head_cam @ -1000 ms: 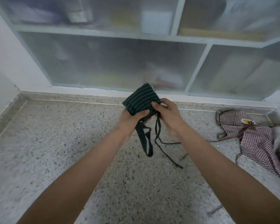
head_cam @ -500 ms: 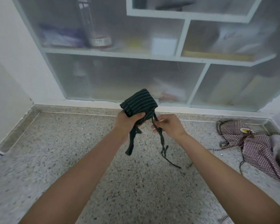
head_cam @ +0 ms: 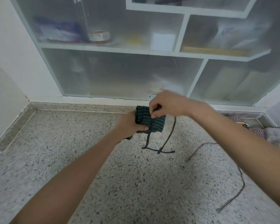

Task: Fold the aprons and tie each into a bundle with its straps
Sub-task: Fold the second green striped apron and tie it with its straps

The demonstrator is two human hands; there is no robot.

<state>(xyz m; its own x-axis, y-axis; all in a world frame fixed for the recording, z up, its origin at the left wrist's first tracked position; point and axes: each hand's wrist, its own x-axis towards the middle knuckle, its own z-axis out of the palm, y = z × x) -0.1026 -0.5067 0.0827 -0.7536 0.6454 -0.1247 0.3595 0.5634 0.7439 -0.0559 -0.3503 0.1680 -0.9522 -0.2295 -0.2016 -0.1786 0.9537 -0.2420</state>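
The left hand [head_cam: 131, 122] grips the folded dark green striped cloth apron [head_cam: 149, 121] steady above the speckled tabletop [head_cam: 71, 143] so the right hand [head_cam: 166, 102], pinching its dark strap [head_cam: 170, 135], can wrap it round.

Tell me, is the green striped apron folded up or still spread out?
Folded: the green apron is a small wad gripped by the left hand, straps dangling loose.

- A speckled stone counter [head_cam: 71, 159] ran beneath the shelves;
- a checked apron [head_cam: 255, 128] lay crumpled at its far right; its strap [head_cam: 239, 172] trailed across the stone
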